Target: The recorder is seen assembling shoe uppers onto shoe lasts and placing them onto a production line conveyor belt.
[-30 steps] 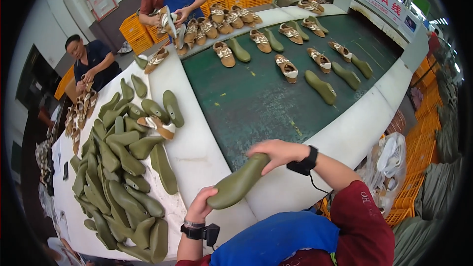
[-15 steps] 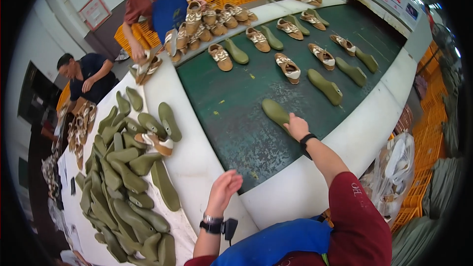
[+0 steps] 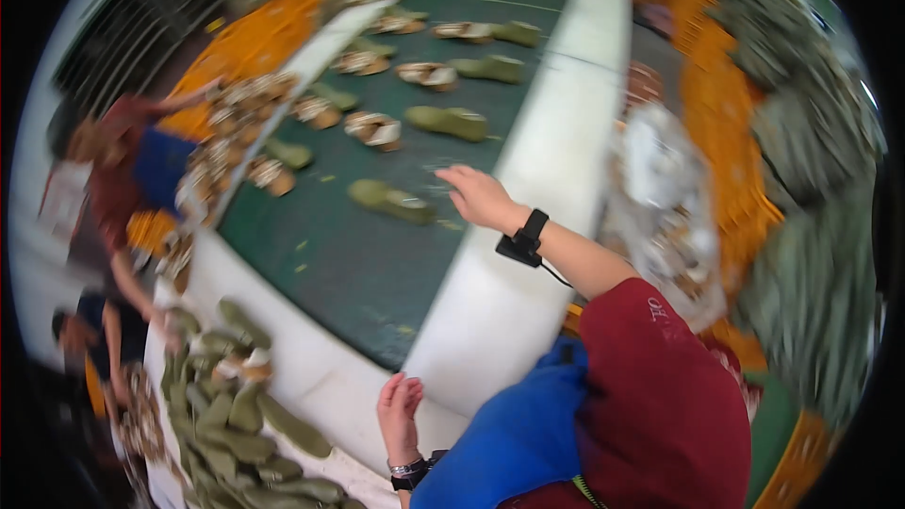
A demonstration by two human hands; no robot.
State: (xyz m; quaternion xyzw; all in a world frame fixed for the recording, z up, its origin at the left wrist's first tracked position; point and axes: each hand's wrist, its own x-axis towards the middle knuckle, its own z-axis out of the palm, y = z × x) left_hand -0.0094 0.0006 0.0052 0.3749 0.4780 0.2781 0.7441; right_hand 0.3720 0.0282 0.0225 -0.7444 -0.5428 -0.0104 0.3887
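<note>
My right hand [image 3: 478, 198] hovers with fingers stretched over the right side of the green belt [image 3: 335, 236], holding nothing. Just left of it lies a single olive-green shoe last [image 3: 389, 201], apart from the fingers. Farther up, another shoe last [image 3: 447, 122] lies beside a brown-and-white shoe upper [image 3: 373, 130], in rows of similar pairs. My left hand [image 3: 401, 412] is held near the belt's near corner, empty, its fingers loosely bent and apart. To its left a heap of shoe lasts [image 3: 240, 443] covers the white table [image 3: 353, 391], with one shoe upper [image 3: 243, 366] on it.
A white ledge [image 3: 528, 198] borders the belt on the right. Beyond it stand a clear plastic bag [image 3: 665, 198] and orange crates [image 3: 721, 179]. On the left, a co-worker in a blue apron [image 3: 160, 170] stands by piled shoe uppers [image 3: 226, 137]; another person [image 3: 90, 330] is nearer.
My right hand has let go of the shoe last, leaving it on the belt, and drawn away to the right. The view has swung right and is blurred. My left hand stays empty.
</note>
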